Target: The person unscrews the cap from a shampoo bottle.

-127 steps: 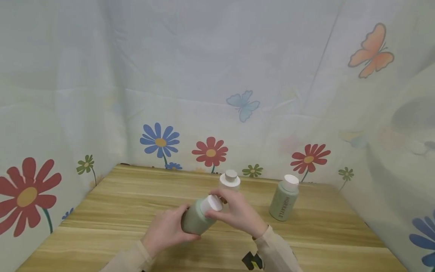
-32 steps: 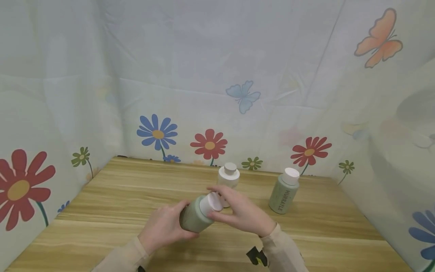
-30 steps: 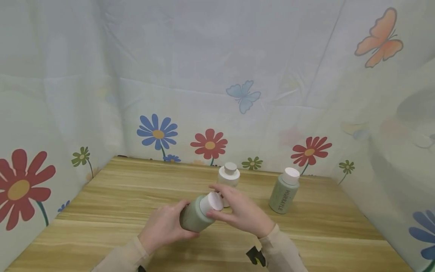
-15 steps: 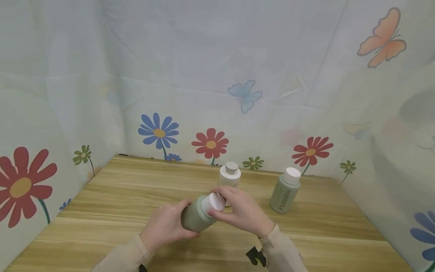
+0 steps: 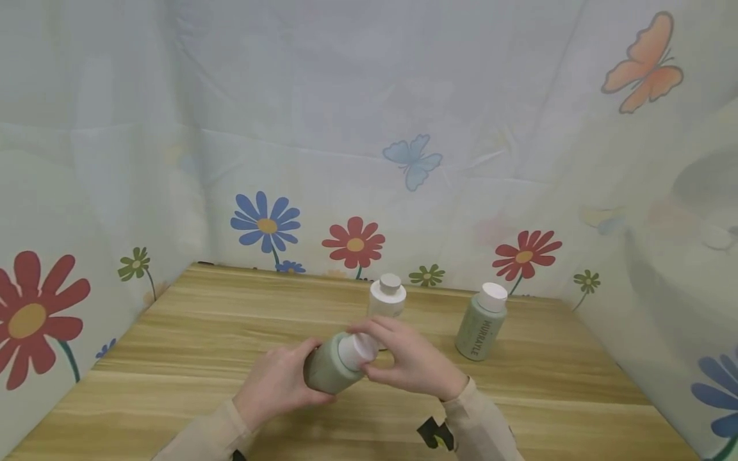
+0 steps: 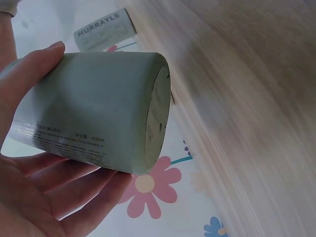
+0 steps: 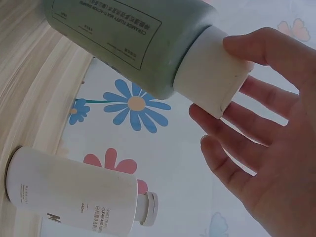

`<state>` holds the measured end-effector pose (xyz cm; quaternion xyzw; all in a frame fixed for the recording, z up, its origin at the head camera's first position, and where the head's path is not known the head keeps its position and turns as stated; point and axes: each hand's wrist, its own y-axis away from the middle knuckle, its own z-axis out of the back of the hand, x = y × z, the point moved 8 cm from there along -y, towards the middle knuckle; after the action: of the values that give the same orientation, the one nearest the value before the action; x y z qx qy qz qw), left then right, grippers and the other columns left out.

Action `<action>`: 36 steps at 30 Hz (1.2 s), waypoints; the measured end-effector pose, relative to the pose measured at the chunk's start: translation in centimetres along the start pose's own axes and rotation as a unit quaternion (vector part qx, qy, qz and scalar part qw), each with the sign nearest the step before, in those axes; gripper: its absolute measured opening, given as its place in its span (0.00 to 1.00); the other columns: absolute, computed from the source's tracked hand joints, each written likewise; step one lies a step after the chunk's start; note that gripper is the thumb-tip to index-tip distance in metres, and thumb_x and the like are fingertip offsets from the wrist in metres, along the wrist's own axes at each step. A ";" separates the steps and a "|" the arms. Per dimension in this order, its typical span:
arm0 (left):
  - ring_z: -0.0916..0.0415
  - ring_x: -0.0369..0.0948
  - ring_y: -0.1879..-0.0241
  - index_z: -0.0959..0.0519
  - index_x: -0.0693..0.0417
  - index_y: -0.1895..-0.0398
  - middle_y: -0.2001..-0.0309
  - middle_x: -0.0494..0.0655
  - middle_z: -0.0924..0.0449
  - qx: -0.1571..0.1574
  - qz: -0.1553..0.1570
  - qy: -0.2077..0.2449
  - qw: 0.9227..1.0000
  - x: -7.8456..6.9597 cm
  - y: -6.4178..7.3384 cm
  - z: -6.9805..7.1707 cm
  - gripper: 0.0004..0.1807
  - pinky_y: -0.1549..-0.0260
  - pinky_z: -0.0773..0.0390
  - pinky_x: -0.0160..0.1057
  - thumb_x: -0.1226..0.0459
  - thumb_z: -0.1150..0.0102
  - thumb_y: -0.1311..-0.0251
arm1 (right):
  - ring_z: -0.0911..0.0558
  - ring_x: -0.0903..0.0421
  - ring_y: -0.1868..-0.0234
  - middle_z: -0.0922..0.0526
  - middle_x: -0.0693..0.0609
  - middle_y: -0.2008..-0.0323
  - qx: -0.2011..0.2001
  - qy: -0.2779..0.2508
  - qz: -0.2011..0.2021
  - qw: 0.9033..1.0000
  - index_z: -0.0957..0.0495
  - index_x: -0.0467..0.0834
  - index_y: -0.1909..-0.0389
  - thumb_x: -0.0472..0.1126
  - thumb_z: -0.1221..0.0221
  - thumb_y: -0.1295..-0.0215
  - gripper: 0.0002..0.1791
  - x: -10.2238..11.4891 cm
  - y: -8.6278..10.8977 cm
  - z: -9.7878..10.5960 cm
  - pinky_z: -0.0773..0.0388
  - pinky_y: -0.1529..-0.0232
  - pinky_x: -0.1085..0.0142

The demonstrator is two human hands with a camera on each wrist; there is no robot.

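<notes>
In the head view my left hand (image 5: 282,384) grips the body of a green shampoo bottle (image 5: 330,368), tilted with its white cap (image 5: 353,350) up and to the right. The left wrist view shows the bottle's bare base (image 6: 157,121), with the thumb on one side and the fingers along the other. My right hand (image 5: 412,358) holds the cap between thumb and fingertips; in the right wrist view the cap (image 7: 210,71) sits on the bottle's neck. Behind that hand stands a white bottle (image 5: 386,301) with a small round cap, partly hidden.
A second green bottle (image 5: 481,326), marked MURRAYLE and white-capped, stands upright at the right. All of this is at a wooden table (image 5: 242,320), backed by a flower-printed curtain (image 5: 323,160). A dark patch (image 5: 434,434) shows beside the right sleeve.
The right fingers have shifted round the cap, the index finger now farther over its upper side. The left hand and tilted bottle stay nearly in place. The head view has tipped slightly.
</notes>
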<state>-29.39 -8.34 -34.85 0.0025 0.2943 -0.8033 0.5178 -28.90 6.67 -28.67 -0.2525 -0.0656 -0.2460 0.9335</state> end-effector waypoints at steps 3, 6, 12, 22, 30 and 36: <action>0.23 0.33 0.75 0.22 0.50 0.55 0.69 0.40 0.15 0.002 0.003 -0.002 1.000 0.0 0.0 0.1 0.37 0.75 0.26 0.31 0.46 0.20 0.74 | 0.20 0.59 0.48 0.21 0.51 0.44 0.002 -0.031 -0.039 0.999 0.30 0.44 0.37 0.45 0.34 0.40 0.30 -0.5 0.0 0.0 0.21 0.49 0.65; 0.22 0.33 0.75 0.22 0.49 0.55 0.69 0.41 0.15 0.009 0.011 -0.001 1.000 0.1 -0.1 0.1 0.37 0.75 0.25 0.32 0.45 0.20 0.73 | 0.20 0.60 0.51 0.20 0.53 0.45 -0.003 -0.042 -0.094 0.995 0.32 0.46 0.35 0.53 0.38 0.37 0.32 -1.2 0.1 0.0 0.20 0.52 0.66; 0.21 0.34 0.72 0.22 0.49 0.54 0.66 0.41 0.15 0.027 0.015 0.002 1.000 0.1 -0.2 -0.1 0.37 0.72 0.23 0.35 0.46 0.20 0.72 | 0.21 0.65 0.64 0.17 0.58 0.59 -0.014 -0.005 -0.125 0.992 0.25 0.49 0.46 0.56 0.39 0.37 0.23 -1.6 0.2 -0.1 0.23 0.62 0.72; 0.22 0.34 0.73 0.23 0.48 0.55 0.67 0.41 0.15 0.030 0.015 -0.003 0.999 0.1 -0.1 -0.2 0.37 0.74 0.25 0.34 0.46 0.21 0.72 | 0.19 0.61 0.56 0.18 0.53 0.51 -0.010 0.019 -0.062 0.998 0.25 0.45 0.44 0.47 0.36 0.39 0.22 -0.7 0.2 0.0 0.20 0.55 0.70; 0.22 0.34 0.73 0.23 0.49 0.55 0.67 0.41 0.15 0.025 0.015 -0.003 1.000 0.2 -0.1 -0.3 0.37 0.74 0.25 0.33 0.47 0.20 0.73 | 0.20 0.59 0.52 0.20 0.52 0.49 0.000 0.035 0.005 0.999 0.27 0.45 0.42 0.40 0.35 0.43 0.26 0.0 0.0 0.0 0.21 0.51 0.67; 0.22 0.34 0.73 0.23 0.48 0.55 0.67 0.40 0.15 0.031 0.016 -0.003 0.999 0.2 0.0 -0.4 0.37 0.73 0.25 0.34 0.46 0.20 0.73 | 0.20 0.59 0.50 0.20 0.52 0.45 0.027 -0.043 -0.102 0.994 0.30 0.46 0.37 0.53 0.40 0.35 0.28 -1.4 0.0 -0.4 0.20 0.51 0.65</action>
<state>-29.59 -8.29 -35.22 0.0204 0.2676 -0.8034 0.5316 -30.12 7.09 -29.41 -0.2296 -0.1380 -0.3266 0.9064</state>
